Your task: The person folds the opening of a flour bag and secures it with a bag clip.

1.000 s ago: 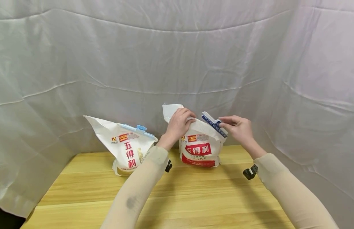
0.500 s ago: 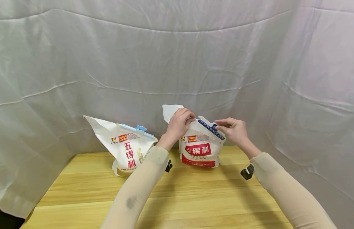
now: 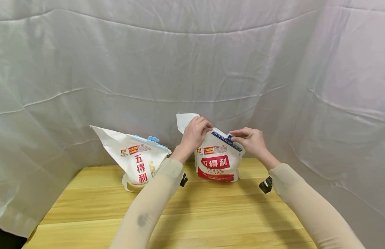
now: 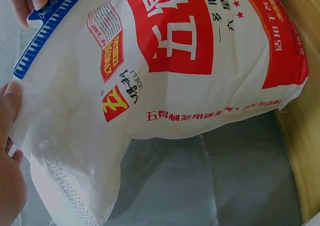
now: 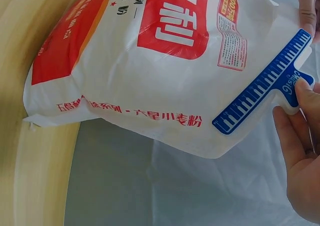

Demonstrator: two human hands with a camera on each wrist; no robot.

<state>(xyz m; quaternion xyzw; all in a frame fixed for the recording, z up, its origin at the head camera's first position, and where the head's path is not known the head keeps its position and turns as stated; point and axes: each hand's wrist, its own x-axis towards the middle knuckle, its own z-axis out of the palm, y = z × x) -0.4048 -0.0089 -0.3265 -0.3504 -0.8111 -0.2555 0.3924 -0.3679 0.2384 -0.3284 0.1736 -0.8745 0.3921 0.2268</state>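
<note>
Clip lies along bag top, long axis running 10 to 4 o'clock. My right hand pinches its tab at 4 end; left hand grips bag's folded top at 10, approx. equally near.

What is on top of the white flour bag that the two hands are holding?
A dark blue plastic sealing clip lies along the folded top of the white flour bag with the red label. The right hand pinches the clip; the left hand grips the bag's upper corner. The bag's contents are hidden.
</note>
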